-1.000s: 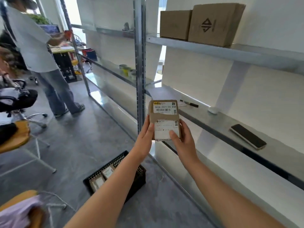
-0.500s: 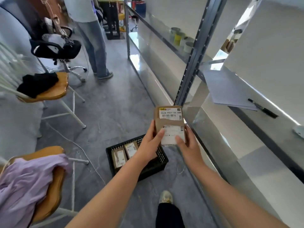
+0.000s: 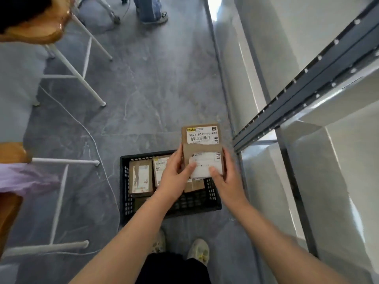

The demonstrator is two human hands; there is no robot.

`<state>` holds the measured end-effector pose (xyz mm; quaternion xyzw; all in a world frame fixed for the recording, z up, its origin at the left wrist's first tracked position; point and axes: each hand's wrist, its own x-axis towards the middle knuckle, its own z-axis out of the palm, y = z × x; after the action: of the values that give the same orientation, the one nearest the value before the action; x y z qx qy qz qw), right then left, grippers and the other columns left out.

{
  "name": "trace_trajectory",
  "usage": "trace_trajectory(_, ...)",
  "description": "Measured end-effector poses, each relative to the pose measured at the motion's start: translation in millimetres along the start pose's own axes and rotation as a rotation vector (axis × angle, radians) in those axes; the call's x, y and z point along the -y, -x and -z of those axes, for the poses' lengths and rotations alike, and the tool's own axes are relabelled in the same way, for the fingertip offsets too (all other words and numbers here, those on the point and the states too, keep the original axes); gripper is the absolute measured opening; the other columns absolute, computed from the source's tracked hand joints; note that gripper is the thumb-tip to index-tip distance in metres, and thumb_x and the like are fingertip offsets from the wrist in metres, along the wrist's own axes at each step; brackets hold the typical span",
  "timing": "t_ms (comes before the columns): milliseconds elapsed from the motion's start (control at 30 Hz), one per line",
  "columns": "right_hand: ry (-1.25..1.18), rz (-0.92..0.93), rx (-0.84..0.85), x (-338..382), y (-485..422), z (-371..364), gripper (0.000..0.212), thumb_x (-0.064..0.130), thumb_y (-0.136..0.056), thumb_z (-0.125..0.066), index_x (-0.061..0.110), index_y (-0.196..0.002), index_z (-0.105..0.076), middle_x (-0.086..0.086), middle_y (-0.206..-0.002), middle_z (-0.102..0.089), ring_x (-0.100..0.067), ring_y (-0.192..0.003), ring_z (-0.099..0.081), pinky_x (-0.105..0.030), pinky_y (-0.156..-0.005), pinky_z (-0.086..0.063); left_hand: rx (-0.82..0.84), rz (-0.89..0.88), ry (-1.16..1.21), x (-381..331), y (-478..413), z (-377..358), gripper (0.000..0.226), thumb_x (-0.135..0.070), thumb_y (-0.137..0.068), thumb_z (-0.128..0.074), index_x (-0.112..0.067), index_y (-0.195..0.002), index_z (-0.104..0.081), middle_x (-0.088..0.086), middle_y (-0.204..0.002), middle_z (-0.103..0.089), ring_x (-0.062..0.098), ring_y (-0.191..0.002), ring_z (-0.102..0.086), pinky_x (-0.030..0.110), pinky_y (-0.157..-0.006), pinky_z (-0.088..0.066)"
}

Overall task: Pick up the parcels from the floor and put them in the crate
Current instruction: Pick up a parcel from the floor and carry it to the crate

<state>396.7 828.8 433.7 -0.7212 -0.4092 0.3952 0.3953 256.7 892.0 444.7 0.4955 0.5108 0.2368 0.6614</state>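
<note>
I hold a brown cardboard parcel (image 3: pixel 202 147) with two white shipping labels in both hands, above the far right part of a black plastic crate (image 3: pixel 125 193). My left hand (image 3: pixel 174 178) grips its left edge, thumb on the lower label. My right hand (image 3: pixel 226 177) grips its right edge, thumb on the label too. The crate sits on the grey floor just ahead of my feet. Inside it lie a labelled brown parcel (image 3: pixel 140 176) at the left, another parcel (image 3: pixel 161 169) beside it, and a third parcel (image 3: pixel 193 185) partly hidden under my hands.
A metal shelving rack (image 3: pixel 297 93) runs along the right. White-legged wooden chairs (image 3: pixel 67 64) stand at the left, one draped with purple cloth (image 3: pixel 24 178). A white cable (image 3: pixel 96 144) trails across the floor by the crate. Another person's legs (image 3: pixel 148 9) stand at the far end.
My view has tilted down from the shelves to the floor. The parcel, still in both hands, has come over the crate.
</note>
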Motion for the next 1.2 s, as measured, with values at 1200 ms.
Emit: trace_trajectory(1200, -0.152, -0.417, -0.051, -238, -114, -98, 0.056, 0.03, -0.099, -0.037, 0.029, -0.149, -0.01, 0.007, -0.154, -0.024, -0.002, -0.136, -0.026, -0.026, -0.112, -0.027, -0.136, 0.091, -0.547, 225, -156, -20, 0.033, -0.014, -0.096, -0.049, -0.023, -0.128, -0.053, -0.017, -0.119, -0.05, -0.006, -0.108, -0.042, 0.016, -0.093, -0.036)
